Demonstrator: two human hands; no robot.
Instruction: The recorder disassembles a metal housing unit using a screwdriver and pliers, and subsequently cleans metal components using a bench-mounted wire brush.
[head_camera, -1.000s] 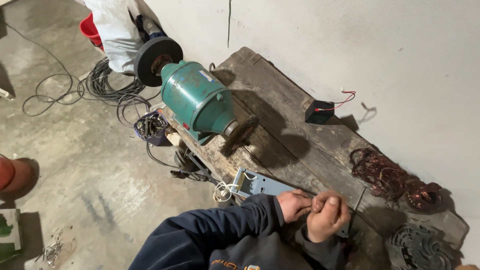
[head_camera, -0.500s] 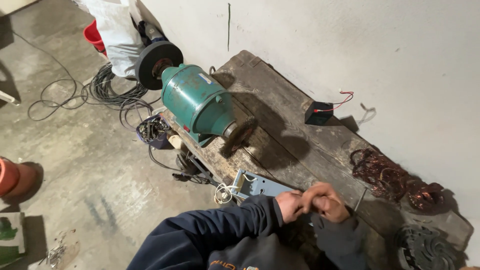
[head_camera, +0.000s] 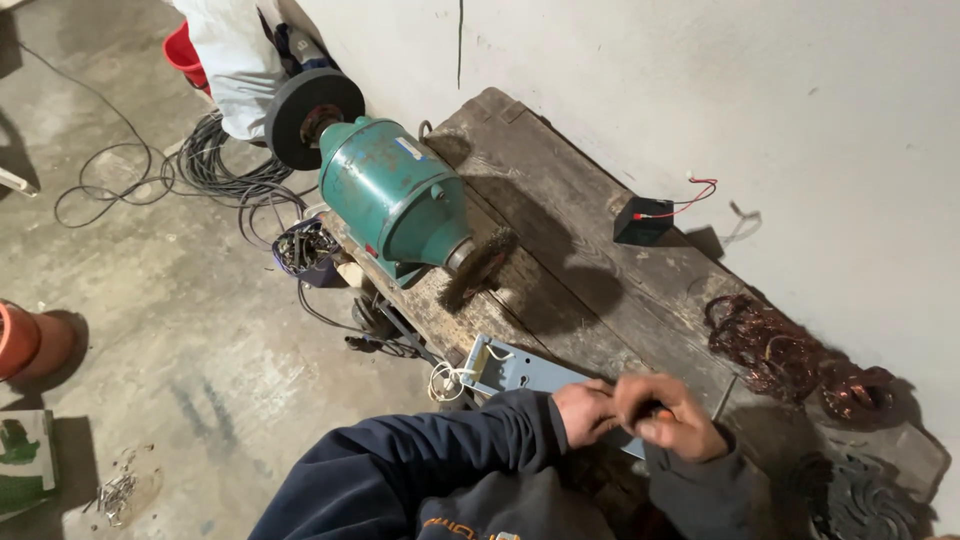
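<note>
My left hand (head_camera: 585, 412) and my right hand (head_camera: 672, 418) are pressed together at the near edge of a worn wooden bench (head_camera: 560, 230). The right hand is blurred, with its fingers curled around something that shows a small orange spot. A thin grey metal rod (head_camera: 722, 397) sticks up just right of it. The left hand is curled into a fist against the right one, and what it holds is hidden. Both hands hover over a blue-grey metal plate (head_camera: 512, 368) with white wires (head_camera: 447, 378) at its left end.
A green bench grinder (head_camera: 395, 195) with a black wheel (head_camera: 312, 115) and a wire brush (head_camera: 480, 265) stands on the bench's left. A small black battery (head_camera: 640, 220), copper coils (head_camera: 790, 350), a dark finned part (head_camera: 850, 497), floor cables (head_camera: 215, 165), an orange pot (head_camera: 25, 340).
My right hand has dropped from a raised grip to level with the left hand and is blurred with motion. The view has shifted slightly.
</note>
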